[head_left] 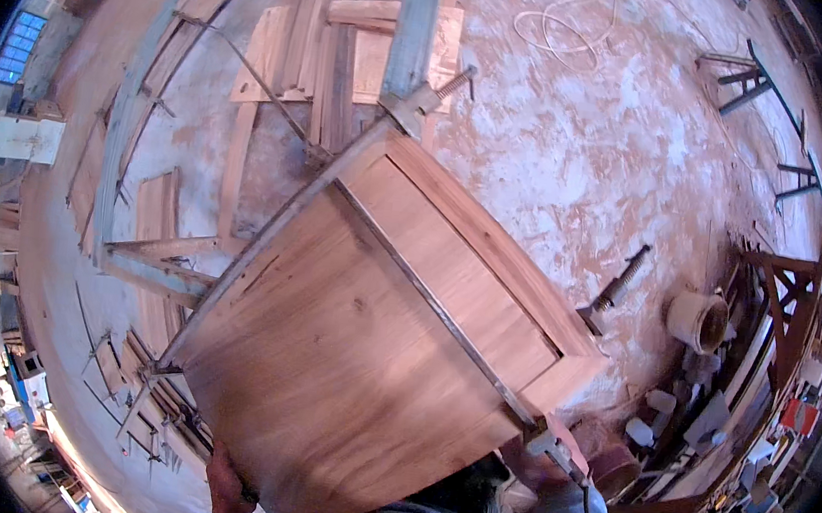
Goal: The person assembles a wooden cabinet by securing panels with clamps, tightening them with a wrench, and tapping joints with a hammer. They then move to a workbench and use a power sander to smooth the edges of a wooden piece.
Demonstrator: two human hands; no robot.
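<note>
A large wooden piece made of joined boards and a framed panel (362,342) lies tilted across the view in front of me. A long metal bar clamp (435,309) runs over its face. Another clamp's screw head (408,111) grips its far corner. My left hand (228,488) is closed around the near left edge of the wood. At the near right corner my right hand (541,466) lies against the wood, just under the bar clamp's end jaw; its fingers are mostly hidden there.
Grey-green beams (415,27) stand beyond the wood. Loose boards (303,40) lie on the pale, stained floor (551,161). A clamp screw (620,284) sticks up past the right side. To the right are a bucket (697,322), a wooden stand (783,296) and scattered containers.
</note>
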